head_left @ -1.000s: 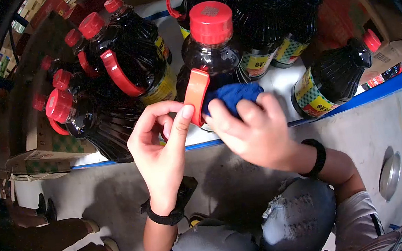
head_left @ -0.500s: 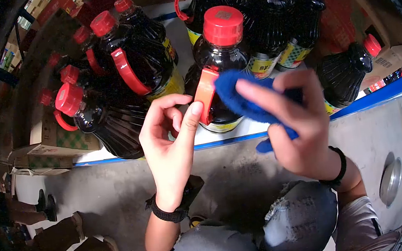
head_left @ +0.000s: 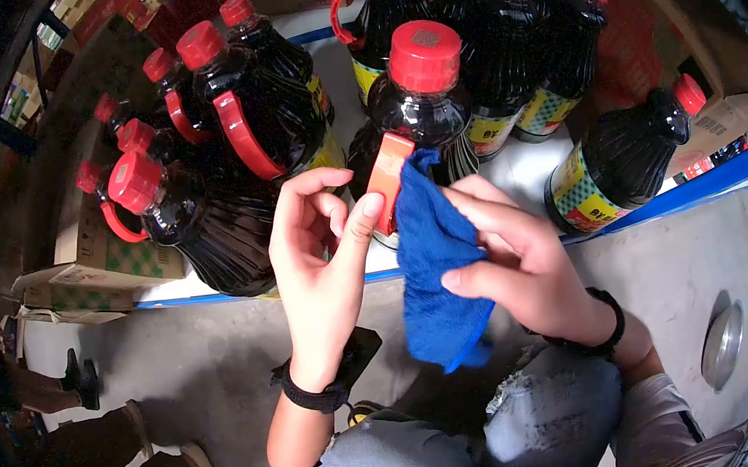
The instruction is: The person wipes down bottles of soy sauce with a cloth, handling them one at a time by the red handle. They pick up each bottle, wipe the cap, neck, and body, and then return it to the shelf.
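Observation:
A large dark bottle (head_left: 421,116) with a red cap stands at the shelf's front, its red handle (head_left: 391,176) facing me. My left hand (head_left: 314,231) is beside that handle, the thumb tip at its edge and the fingers loosely curled, apart from the thumb. Fingers and thumb of my right hand (head_left: 520,258) pinch a blue cloth (head_left: 438,272). The cloth hangs down in front of the bottle, its upper end against the handle and bottle side, and hides the lower part of the bottle.
Several similar bottles (head_left: 258,108) crowd the shelf, one tilted bottle (head_left: 619,159) at the right. Cardboard boxes (head_left: 109,254) flank them. The blue shelf edge (head_left: 665,200) runs before my knees. A metal bowl (head_left: 724,346) lies on the floor; another person's legs (head_left: 131,446) are at left.
My right hand has moved down and left, and the cloth, bunched before, now hangs unfolded. The bottle's cap has shifted slightly right and down. My left hand stays by the handle.

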### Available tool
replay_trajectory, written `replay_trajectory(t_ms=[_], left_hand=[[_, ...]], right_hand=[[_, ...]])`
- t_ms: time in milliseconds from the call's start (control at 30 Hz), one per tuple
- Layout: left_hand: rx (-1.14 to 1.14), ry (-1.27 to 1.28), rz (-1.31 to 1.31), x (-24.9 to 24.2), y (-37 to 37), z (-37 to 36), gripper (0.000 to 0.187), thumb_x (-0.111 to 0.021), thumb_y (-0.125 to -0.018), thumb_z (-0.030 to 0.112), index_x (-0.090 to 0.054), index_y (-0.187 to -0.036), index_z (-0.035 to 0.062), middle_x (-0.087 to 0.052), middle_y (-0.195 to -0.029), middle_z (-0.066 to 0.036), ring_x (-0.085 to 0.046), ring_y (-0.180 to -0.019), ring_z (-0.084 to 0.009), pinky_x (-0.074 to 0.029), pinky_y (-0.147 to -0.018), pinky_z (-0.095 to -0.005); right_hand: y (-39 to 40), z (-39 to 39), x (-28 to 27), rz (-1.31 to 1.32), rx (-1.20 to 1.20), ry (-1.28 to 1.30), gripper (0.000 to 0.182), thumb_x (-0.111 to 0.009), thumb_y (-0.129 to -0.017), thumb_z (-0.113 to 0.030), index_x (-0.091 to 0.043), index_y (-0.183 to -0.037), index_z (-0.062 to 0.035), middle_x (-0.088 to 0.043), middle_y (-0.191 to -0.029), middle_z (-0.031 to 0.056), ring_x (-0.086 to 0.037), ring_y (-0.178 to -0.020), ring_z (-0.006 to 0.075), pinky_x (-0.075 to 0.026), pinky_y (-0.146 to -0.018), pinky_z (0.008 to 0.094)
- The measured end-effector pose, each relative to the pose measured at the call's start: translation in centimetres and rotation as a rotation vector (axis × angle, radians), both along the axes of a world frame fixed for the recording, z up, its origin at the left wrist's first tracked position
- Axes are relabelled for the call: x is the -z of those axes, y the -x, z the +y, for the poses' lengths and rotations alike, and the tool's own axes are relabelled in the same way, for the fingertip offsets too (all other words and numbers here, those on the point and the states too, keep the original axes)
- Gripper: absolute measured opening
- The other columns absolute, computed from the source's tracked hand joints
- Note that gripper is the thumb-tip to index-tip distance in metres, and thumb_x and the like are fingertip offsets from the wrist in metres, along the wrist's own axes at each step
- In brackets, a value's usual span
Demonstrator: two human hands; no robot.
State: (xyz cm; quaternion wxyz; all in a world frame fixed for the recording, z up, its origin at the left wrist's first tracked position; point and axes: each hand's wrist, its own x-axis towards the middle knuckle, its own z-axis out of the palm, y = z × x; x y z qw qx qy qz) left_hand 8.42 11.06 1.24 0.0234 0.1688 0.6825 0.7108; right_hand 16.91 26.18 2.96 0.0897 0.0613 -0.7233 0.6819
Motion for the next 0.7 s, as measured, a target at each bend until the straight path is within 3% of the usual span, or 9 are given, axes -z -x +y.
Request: replay_trajectory(t_ms=[100, 133, 233, 267, 367, 467, 500, 667, 700], left_hand=[[0.031, -0.024, -0.021, 0.0, -0.1, 0.0, 0.026, -0.069, -0.08, 0.011, -0.054, -0.1, 0.0043, -0.038, -0.068, 0.007, -0.039, -0.063, -0.0009, -0.031, -0.055, -0.0156], [0.037, -0.048, -0.036, 0.0, -0.1, 0.0, 0.026, -0.068, -0.081, 0.011, -0.053, -0.1, 0.0038, -0.038, -0.068, 0.007, -0.04, -0.064, -0.0014, -0.032, -0.057, -0.0158], [0.033, -0.038, -0.036, -0.1, 0.0, -0.4, 0.026, -0.067, -0.081, 0.01, -0.053, -0.102, 0.0033, -0.039, -0.069, 0.007, -0.041, -0.065, -0.0022, -0.034, -0.06, -0.0162], [0.032, -0.024, -0.02, -0.1, 0.0, -0.3, 0.026, -0.067, -0.082, 0.01, -0.053, -0.102, 0.0033, -0.039, -0.069, 0.007, -0.041, -0.065, -0.0023, -0.034, -0.06, -0.0162], [0.022, -0.035, -0.028, 0.1, -0.3, 0.1, 0.024, -0.066, -0.082, 0.009, -0.053, -0.101, 0.0031, -0.039, -0.069, 0.007, -0.04, -0.065, -0.0023, -0.034, -0.061, -0.0161], [0.001, -0.048, -0.014, 0.3, -0.3, 0.1, 0.019, -0.065, -0.083, 0.01, -0.055, -0.098, 0.0025, -0.039, -0.069, 0.007, -0.039, -0.065, -0.0023, -0.033, -0.062, -0.0161], [0.011, -0.028, -0.016, 0.3, -0.2, 0.0, 0.017, -0.065, -0.083, 0.01, -0.056, -0.095, 0.0023, -0.04, -0.07, 0.007, -0.038, -0.065, -0.0023, -0.032, -0.062, -0.0159], [0.086, 0.152, 0.067, 0.1, -0.3, -0.4, 0.015, -0.057, -0.089, 0.014, -0.059, -0.086, 0.0, -0.044, -0.076, 0.002, -0.04, -0.072, -0.0064, -0.032, -0.067, -0.0189], [0.13, 0.123, 0.074, 0.0, -0.3, -0.3, 0.02, -0.054, -0.091, 0.017, -0.059, -0.085, -0.0008, -0.045, -0.079, 0.0, -0.04, -0.074, -0.0083, -0.032, -0.068, -0.0202]], right_hand=[[0.8, -0.6, -1.3, -0.205, -0.079, 0.353, 0.051, -0.057, -0.074, 0.001, -0.044, -0.122, 0.0053, -0.041, -0.098, 0.005, -0.044, -0.092, 0.0092, -0.038, -0.079, 0.0217], [0.9, -0.5, -1.0, -0.205, -0.078, 0.354, 0.051, -0.057, -0.074, 0.001, -0.044, -0.122, 0.0053, -0.041, -0.098, 0.005, -0.044, -0.092, 0.0092, -0.038, -0.079, 0.0217], [1.1, -0.4, 0.0, -0.042, -0.124, -0.049, 0.039, -0.053, -0.073, 0.001, -0.046, -0.111, 0.0086, -0.039, -0.088, 0.0083, -0.044, -0.083, 0.0126, -0.038, -0.073, 0.0234], [0.9, 0.1, -0.3, -0.015, -0.137, -0.295, 0.043, -0.055, -0.072, -0.002, -0.046, -0.113, 0.0082, -0.041, -0.088, 0.0128, -0.05, -0.079, 0.0202, -0.041, -0.07, 0.027], [0.1, 0.0, -0.2, -0.05, -0.094, -0.526, 0.045, -0.055, -0.073, -0.007, -0.047, -0.117, 0.0037, -0.046, -0.095, 0.0174, -0.059, -0.075, 0.0351, -0.048, -0.064, 0.0421], [-0.4, 0.1, -0.1, -0.082, -0.034, -0.756, 0.05, -0.053, -0.07, -0.002, -0.05, -0.119, -0.0015, -0.044, -0.09, 0.0127, -0.056, -0.068, 0.0295, -0.045, -0.061, 0.0348], [-0.6, 0.1, -0.3, -0.07, 0.014, -0.809, 0.045, -0.053, -0.069, -0.003, -0.055, -0.114, -0.0022, -0.047, -0.089, 0.0126, -0.057, -0.067, 0.0327, -0.045, -0.058, 0.0381], [-1.5, 1.7, -0.5, -0.154, -0.007, -0.663, 0.038, -0.049, -0.068, 0.001, -0.065, -0.102, -0.0037, -0.049, -0.081, 0.0116, -0.058, -0.069, 0.0261, -0.045, -0.061, 0.034], [-1.5, 2.2, -0.7, 0.008, 0.129, -0.643, 0.041, -0.048, -0.066, 0.003, -0.064, -0.104, -0.0033, -0.049, -0.081, 0.0103, -0.057, -0.072, 0.023, -0.045, -0.064, 0.0321]])
